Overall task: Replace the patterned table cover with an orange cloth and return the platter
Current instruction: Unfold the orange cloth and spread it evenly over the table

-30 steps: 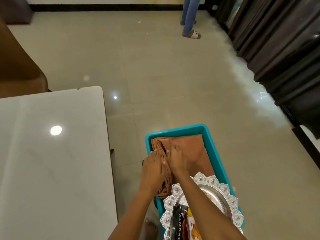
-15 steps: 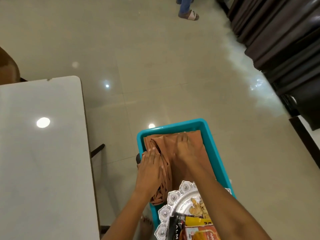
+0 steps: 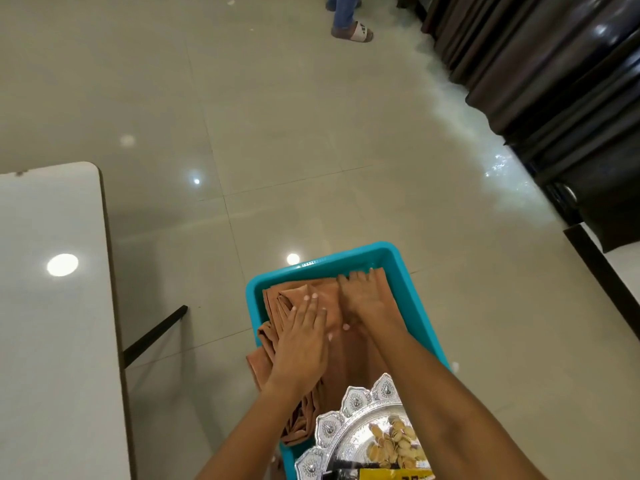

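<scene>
The folded orange cloth [image 3: 325,299] lies in a teal plastic tub [image 3: 408,292] on the floor side of the table. My left hand [image 3: 301,344] presses flat on the cloth's left folds with straight fingers. Beside it, my right hand [image 3: 363,296] lies further in, its fingertips bent over the cloth's far edge and its thumb on the fabric. A silver scalloped platter [image 3: 349,420] holding nuts and snack packets sits at the tub's near end, partly under my right forearm. The white table [image 3: 52,323] at the left shows its bare top.
A black table brace [image 3: 156,332] sticks out below the table's edge. Glossy tiled floor [image 3: 277,133] stretches ahead. A person's sandalled foot [image 3: 351,29] stands at the far top. Dark curtains [image 3: 536,64] hang along the right.
My hands moved apart from pinching the cloth's fold together. The right hand slid to the cloth's far edge and the left flattened on the folds. The view shifted right.
</scene>
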### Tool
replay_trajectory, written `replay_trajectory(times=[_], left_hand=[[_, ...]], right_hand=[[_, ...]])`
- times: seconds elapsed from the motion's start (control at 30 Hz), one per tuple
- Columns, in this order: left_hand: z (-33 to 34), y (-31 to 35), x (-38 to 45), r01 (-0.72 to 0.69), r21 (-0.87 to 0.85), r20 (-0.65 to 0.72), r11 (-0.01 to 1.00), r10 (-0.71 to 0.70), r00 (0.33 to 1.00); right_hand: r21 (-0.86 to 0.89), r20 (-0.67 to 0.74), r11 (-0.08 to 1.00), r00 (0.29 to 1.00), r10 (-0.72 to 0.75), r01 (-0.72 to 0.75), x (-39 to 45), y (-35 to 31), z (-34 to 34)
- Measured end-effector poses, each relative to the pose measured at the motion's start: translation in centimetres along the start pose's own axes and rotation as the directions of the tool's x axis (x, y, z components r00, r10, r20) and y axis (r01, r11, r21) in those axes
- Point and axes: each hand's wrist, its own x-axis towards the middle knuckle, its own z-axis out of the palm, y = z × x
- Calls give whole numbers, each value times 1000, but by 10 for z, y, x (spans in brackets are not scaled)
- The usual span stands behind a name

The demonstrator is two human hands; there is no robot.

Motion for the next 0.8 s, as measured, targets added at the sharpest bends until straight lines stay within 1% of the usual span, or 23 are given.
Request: replay_trajectory(times=[0.17,0.33,0.47,0.53,0.67,0.8], left_hand=[[5,0,-5,6,39,37,999,-8,999],[3,4,-10,12,40,27,999,-13,1000],[6,2,-12,4,58,-6,998,-4,1000],[8,1,-11,4,61,-32,998,-2,999],[13,-4,-8,11,56,-82,998,-6,997],[11,-2,-11,-5,53,-93,999,10,996]], right_hand=[[2,-55,998,996,-69,69,-4,5,7],[-10,-3,989,989,-150,150,-12,12,-3],[28,76,994,991,-112,110,-7,9,2],[12,107,992,987,-124,123,-3,8,5],[-62,30,984,986,-166,168,-1,4,7],[-98,-9,975,980,-200,198,-13,9,-1]])
